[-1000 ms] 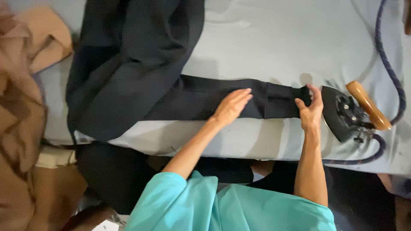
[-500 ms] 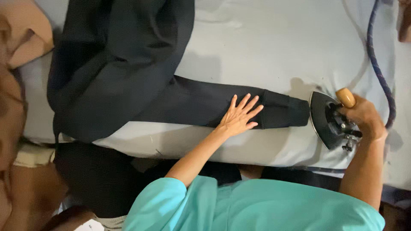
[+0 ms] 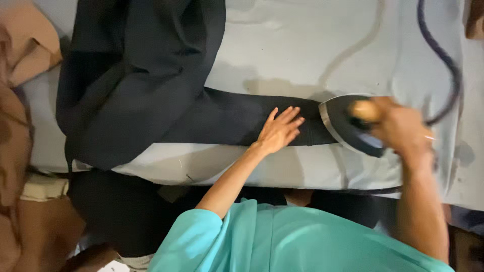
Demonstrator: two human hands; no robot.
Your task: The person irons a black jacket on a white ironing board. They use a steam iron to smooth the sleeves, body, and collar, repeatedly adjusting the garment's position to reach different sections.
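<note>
A dark garment (image 3: 136, 85) lies on a pale padded ironing table (image 3: 312, 50), with one long sleeve or leg (image 3: 237, 118) stretched to the right. My left hand (image 3: 279, 131) rests flat on that strip, fingers spread. My right hand (image 3: 401, 128) grips the wooden handle of a dark heavy iron (image 3: 348, 126), whose nose sits on the strip's right end. The iron and right hand are motion-blurred.
A dark blue cord (image 3: 443, 55) loops from the iron across the table's right side. Tan cloth (image 3: 22, 50) is piled at the left. More dark fabric (image 3: 111, 211) hangs below the table's near edge. My teal sleeve fills the bottom.
My right hand left the strip's end, took the iron's handle and slid the iron left onto the cloth. My left hand stayed flat on the strip.
</note>
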